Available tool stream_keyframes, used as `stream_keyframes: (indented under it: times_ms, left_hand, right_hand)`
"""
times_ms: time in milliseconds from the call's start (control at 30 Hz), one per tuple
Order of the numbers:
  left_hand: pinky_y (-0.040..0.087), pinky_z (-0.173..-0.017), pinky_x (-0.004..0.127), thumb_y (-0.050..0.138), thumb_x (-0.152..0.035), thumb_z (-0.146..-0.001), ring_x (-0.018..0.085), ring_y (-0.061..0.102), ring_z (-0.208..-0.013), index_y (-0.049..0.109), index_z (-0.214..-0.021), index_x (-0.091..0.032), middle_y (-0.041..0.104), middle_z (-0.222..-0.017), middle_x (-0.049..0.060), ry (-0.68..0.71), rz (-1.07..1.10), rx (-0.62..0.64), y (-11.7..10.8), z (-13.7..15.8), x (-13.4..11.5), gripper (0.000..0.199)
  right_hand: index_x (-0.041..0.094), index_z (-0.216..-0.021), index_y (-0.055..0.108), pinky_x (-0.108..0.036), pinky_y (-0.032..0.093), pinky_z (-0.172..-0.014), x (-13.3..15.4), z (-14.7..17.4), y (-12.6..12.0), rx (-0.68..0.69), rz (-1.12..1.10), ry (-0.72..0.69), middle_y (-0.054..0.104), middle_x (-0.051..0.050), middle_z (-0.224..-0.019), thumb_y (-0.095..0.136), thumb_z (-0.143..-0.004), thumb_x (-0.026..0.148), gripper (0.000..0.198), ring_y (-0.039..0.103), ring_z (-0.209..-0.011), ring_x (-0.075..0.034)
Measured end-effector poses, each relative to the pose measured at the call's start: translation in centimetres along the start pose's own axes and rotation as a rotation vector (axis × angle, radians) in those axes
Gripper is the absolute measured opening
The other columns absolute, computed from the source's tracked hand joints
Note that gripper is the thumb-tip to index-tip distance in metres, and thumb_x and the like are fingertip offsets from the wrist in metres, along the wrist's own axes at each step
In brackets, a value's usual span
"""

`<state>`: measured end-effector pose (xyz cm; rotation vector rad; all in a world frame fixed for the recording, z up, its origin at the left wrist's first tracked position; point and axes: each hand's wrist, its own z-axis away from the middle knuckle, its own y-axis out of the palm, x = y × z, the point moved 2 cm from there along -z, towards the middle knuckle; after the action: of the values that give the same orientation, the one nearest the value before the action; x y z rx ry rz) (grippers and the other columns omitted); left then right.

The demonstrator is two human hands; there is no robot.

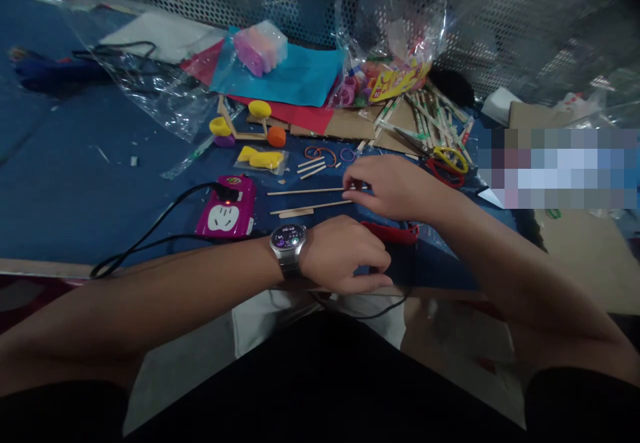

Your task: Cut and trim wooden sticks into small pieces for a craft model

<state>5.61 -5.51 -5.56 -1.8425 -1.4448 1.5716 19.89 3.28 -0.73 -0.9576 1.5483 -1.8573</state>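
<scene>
My right hand (395, 186) is over the right ends of two long thin wooden sticks. Its thumb and fingertips pinch around the upper stick (305, 192), which lies almost level. Just below, the lower stick (310, 207) reaches the same fingertips. A short flat wooden piece (296, 213) lies against that lower stick. My left hand (347, 256), with a watch on the wrist, rests near the table's front edge. Its fingers are loosely bent, the thumb stands apart, and nothing shows between them. Behind it lies a red glue gun (395, 232), partly hidden.
A magenta power socket (227, 209) with a black cable sits left. Short cut sticks (313, 168), rubber bands (320, 155) and a yellow clay packet (263, 159) lie beyond the sticks. A wooden frame with clay wheels (245, 136) stands farther back. Scissors (447, 163) lie right, near bundled sticks (430, 116).
</scene>
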Motion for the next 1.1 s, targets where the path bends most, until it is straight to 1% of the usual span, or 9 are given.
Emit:
stream_keyframes:
  times_ms: [133,233,400,467,567,700,800,933,1100]
  left_hand:
    - [0.039,-0.063,0.037,0.055,-0.044,-0.11,0.017,0.069,-0.075,0.072,-0.083,-0.023,0.076,-0.079,0.0,0.036,-0.047,-0.036,0.0,0.0,-0.3,0.039]
    - [0.04,-0.062,0.038,0.054,-0.043,-0.11,0.016,0.068,-0.074,0.071,-0.082,-0.023,0.075,-0.077,0.0,0.096,-0.093,-0.081,0.0,0.0,-0.7,0.039]
    - [0.042,-0.066,0.036,0.054,-0.037,-0.11,0.017,0.066,-0.074,0.068,-0.086,-0.022,0.075,-0.079,0.002,0.12,-0.191,-0.166,-0.9,-0.5,-1.6,0.031]
    - [0.041,-0.068,0.036,0.054,-0.036,-0.111,0.019,0.068,-0.078,0.067,-0.088,-0.021,0.075,-0.083,0.003,0.063,-0.229,-0.17,-1.9,-0.9,-2.2,0.031]
    - [0.045,-0.075,0.033,0.057,-0.038,-0.11,0.019,0.072,-0.095,0.068,-0.113,-0.021,0.078,-0.109,0.005,-0.095,-0.178,-0.054,-3.6,-1.3,-3.3,0.021]
    - [0.047,-0.082,0.036,0.049,-0.037,-0.112,0.025,0.07,-0.101,0.065,-0.119,-0.02,0.075,-0.117,0.008,-0.307,-0.307,0.025,-6.1,-0.7,-4.3,0.024]
    - [0.046,-0.077,0.039,0.048,-0.04,-0.11,0.028,0.068,-0.094,0.066,-0.11,-0.021,0.072,-0.109,0.009,-0.462,-0.483,0.053,-7.4,1.0,-3.7,0.026]
    - [0.05,-0.079,0.043,0.052,-0.041,-0.107,0.035,0.069,-0.1,0.07,-0.105,-0.019,0.071,-0.105,0.013,-0.656,-0.637,0.169,-7.5,4.2,-1.6,0.029]
    - [0.053,-0.082,0.045,0.045,-0.036,-0.108,0.036,0.07,-0.104,0.073,-0.111,-0.018,0.072,-0.107,0.014,-0.707,-0.713,0.248,-6.5,6.7,0.1,0.033]
  right_hand:
    - [0.016,-0.114,0.074,-0.039,0.044,-0.089,-0.4,5.2,0.5,0.022,0.059,0.105,0.076,-0.013,-0.109,0.067,-0.106,0.044,0.03,0.068,-0.106,-0.031]
    - [0.016,-0.118,0.074,-0.038,0.046,-0.087,0.7,7.5,1.9,0.132,-0.022,0.1,0.076,-0.012,-0.111,0.07,-0.103,0.035,0.025,0.069,-0.104,-0.03]
    - [0.016,-0.11,0.072,-0.037,0.045,-0.084,2.2,8.8,3.1,0.019,-0.12,0.056,0.076,-0.012,-0.106,0.064,-0.099,0.022,0.015,0.066,-0.095,-0.026]
    - [0.017,-0.107,0.071,-0.037,0.043,-0.082,2.2,9.1,3.1,-0.085,-0.17,0.033,0.076,-0.011,-0.101,0.065,-0.097,0.025,0.014,0.065,-0.092,-0.026]
    - [0.018,-0.111,0.069,-0.035,0.045,-0.081,1.6,9.7,3.1,-0.233,-0.314,0.014,0.076,-0.01,-0.103,0.065,-0.097,0.029,0.018,0.066,-0.091,-0.024]
    - [0.017,-0.118,0.069,-0.033,0.045,-0.078,0.5,9.3,2.6,-0.306,-0.389,0.151,0.075,-0.01,-0.103,0.058,-0.103,0.032,0.025,0.063,-0.086,-0.021]
    - [0.017,-0.118,0.071,-0.035,0.043,-0.083,0.1,8.3,2.0,-0.309,-0.31,0.247,0.076,-0.011,-0.106,0.051,-0.106,0.034,0.028,0.064,-0.091,-0.024]
    - [0.017,-0.12,0.07,-0.036,0.043,-0.088,0.0,6.4,1.7,-0.284,-0.212,0.227,0.077,-0.014,-0.114,0.056,-0.108,0.044,0.033,0.066,-0.103,-0.028]
    - [0.016,-0.116,0.07,-0.035,0.041,-0.088,-0.1,3.9,2.3,-0.11,-0.089,0.145,0.074,-0.014,-0.122,0.062,-0.1,0.02,0.019,0.066,-0.11,-0.028]
